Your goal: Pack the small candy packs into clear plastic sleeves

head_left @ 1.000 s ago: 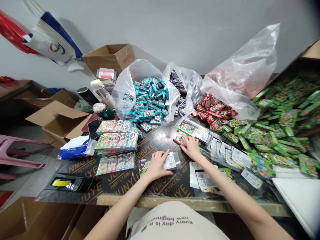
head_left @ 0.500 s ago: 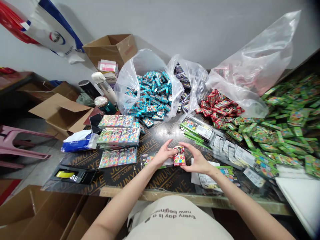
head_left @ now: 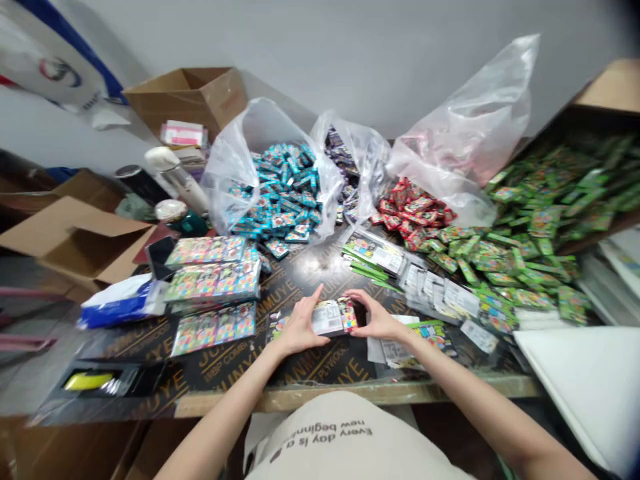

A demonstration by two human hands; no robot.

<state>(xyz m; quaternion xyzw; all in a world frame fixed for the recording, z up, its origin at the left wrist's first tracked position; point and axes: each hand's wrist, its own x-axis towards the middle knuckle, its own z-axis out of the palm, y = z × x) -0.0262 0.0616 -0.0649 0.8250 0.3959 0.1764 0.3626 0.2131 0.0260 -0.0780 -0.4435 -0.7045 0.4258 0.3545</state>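
Note:
Between my hands, low over the middle of the table, a small red printed box (head_left: 348, 315) lies against the right end of a white-and-grey printed piece (head_left: 327, 319). I cannot tell whether that piece is a card or several box backs. My left hand (head_left: 299, 325) curves around its left side, thumb along the near edge and index finger at the far edge. On the right, my right hand (head_left: 376, 317) holds the red box between thumb and fingers. A flat printed packet (head_left: 277, 325) lies partly hidden behind my left hand.
Clear-wrapped sets of boxes (head_left: 213, 283) are stacked at left. Plastic bags hold blue boxes (head_left: 287, 193), dark purple boxes (head_left: 341, 150) and red boxes (head_left: 413, 210). Green boxes (head_left: 535, 247) are heaped at right, behind flat printed sleeves (head_left: 380, 253). The wooden table edge (head_left: 280, 399) runs close to my body.
The red box, before alone between my fingers, now sits at the end of the white-and-grey piece. My left hand has moved left and opened wider around it. The camera view has shifted right.

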